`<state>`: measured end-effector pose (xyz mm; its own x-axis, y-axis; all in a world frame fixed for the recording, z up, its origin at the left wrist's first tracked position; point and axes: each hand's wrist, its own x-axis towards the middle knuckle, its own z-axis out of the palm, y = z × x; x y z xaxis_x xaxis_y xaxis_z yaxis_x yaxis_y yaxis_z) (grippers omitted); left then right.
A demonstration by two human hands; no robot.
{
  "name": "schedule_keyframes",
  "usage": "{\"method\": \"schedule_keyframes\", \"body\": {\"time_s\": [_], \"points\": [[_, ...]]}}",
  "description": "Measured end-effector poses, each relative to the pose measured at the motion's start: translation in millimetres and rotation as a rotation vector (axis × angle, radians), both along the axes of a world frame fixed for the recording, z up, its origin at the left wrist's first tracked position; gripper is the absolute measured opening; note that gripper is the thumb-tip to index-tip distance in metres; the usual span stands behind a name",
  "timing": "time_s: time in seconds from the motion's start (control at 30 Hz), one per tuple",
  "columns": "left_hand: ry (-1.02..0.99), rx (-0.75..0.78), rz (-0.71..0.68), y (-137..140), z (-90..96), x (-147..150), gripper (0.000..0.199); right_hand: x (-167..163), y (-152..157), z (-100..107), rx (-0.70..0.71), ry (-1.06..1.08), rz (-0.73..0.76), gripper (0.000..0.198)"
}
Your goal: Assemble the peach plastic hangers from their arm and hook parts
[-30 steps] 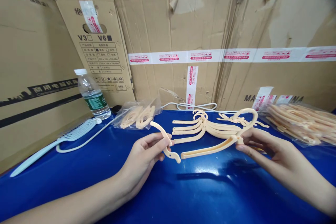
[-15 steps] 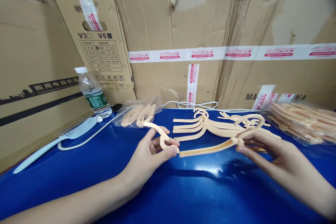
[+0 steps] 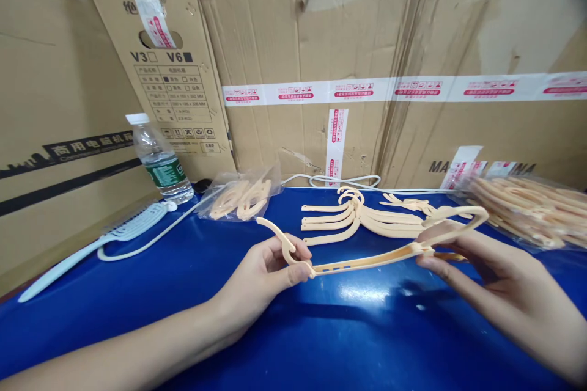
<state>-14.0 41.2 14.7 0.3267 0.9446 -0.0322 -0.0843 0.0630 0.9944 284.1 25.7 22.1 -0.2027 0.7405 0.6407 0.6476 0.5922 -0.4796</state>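
My left hand (image 3: pixel 275 269) pinches a small curved beige plastic hook piece (image 3: pixel 277 232), its long tip pointing up and left. The lower end of that piece meets the left tip of a beige plastic clothes hanger (image 3: pixel 367 261). Around the hanger's middle, near the base of its hook, my right hand (image 3: pixel 477 269) is closed. The hanger's hook leans up and to the right over my right fingers, and a slotted arm stretches left. Whether the piece and the hanger are joined is hard to tell.
Behind my hands, several hangers (image 3: pixel 330 220) lie nested on the blue table (image 3: pixel 321 330), near loose beige pieces (image 3: pixel 406 201). Bagged hook pieces (image 3: pixel 243 198) are left, bagged hangers (image 3: pixel 527 208) right. A water bottle (image 3: pixel 162 162), hairbrush (image 3: pixel 132 223), white cable (image 3: pixel 343 180) and cardboard boxes (image 3: pixel 298 30) surround them.
The hook piece has come down against the hanger's left tip. The hanger has turned so the slots in its arm show, and its hook leans further right.
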Motion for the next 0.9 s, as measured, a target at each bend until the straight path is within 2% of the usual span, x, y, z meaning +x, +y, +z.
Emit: {"method": "schedule_keyframes", "body": {"time_s": [0.1,0.27,0.9], "points": [[-0.092,-0.003,-0.052,-0.7,-0.1,2.0,0.027,-0.6,-1.4,1.8,0.026,-0.027,0.010,0.008],[-0.223,-0.108,-0.065,-1.8,-0.5,4.6,0.038,-0.4,-2.1,2.2,0.035,-0.058,0.030,0.010],[-0.248,-0.148,-0.060,-2.2,-5.2,5.2,0.038,-1.3,-5.4,1.9,0.165,-0.138,0.064,0.008]]}}
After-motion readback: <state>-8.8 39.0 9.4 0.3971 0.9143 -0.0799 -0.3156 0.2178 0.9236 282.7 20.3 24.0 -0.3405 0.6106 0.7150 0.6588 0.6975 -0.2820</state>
